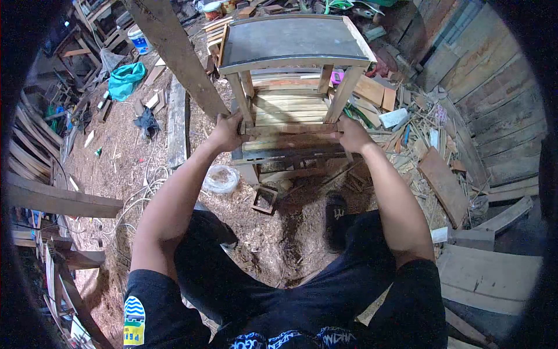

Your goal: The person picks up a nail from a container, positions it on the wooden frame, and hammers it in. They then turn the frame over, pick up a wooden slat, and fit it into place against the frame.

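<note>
In front of me stands a small wooden stand [290, 43] with a grey flat top, wooden legs and a slatted lower shelf [290, 107]. My left hand [228, 132] is closed around its left front part, where the leg meets the lower rail. At the matching right corner, my right hand [352, 135] grips the stand too. A front rail [293, 129] runs between both hands. Most of my fingertips are hidden behind the wood. The stand appears to rest on a low wooden support [290, 154], partly in shadow.
A wooden post [180, 52] rises close to my left hand. On the sawdust floor lie a clear plastic tub [221, 178], a small wooden box frame [264, 199] and a coiled cable [139, 203]. Wood offcuts [444, 183] litter the right side, beside a plank wall [500, 110].
</note>
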{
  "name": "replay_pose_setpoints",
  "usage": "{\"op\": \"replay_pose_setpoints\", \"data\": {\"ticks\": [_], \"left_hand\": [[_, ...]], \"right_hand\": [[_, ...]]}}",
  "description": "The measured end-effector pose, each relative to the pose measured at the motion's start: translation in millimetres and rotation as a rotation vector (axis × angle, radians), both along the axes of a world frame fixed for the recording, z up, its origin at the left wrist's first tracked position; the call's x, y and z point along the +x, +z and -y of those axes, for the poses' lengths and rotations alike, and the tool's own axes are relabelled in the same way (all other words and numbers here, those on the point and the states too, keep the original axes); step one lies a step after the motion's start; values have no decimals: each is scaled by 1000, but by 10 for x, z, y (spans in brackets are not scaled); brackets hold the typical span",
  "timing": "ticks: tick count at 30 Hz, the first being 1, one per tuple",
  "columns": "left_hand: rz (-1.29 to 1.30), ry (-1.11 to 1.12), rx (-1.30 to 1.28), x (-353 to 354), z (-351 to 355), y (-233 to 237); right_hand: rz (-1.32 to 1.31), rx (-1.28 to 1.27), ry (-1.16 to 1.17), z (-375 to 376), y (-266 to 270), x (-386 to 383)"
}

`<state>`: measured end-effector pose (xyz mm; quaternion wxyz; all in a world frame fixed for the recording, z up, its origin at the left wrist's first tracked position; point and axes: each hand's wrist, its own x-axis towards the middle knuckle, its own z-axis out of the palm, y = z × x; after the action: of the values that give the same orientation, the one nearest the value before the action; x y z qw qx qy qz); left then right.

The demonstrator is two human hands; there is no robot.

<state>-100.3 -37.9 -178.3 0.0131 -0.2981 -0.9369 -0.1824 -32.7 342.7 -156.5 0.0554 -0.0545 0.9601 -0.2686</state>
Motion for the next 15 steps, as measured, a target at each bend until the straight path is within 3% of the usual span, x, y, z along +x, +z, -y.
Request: {"op": "replay_pose_setpoints", "data": {"ticks": [15], "left_hand": [[36,25,-98,12,-12,64]], "right_hand": [[14,35,-19,-58,-114,-58]]}}
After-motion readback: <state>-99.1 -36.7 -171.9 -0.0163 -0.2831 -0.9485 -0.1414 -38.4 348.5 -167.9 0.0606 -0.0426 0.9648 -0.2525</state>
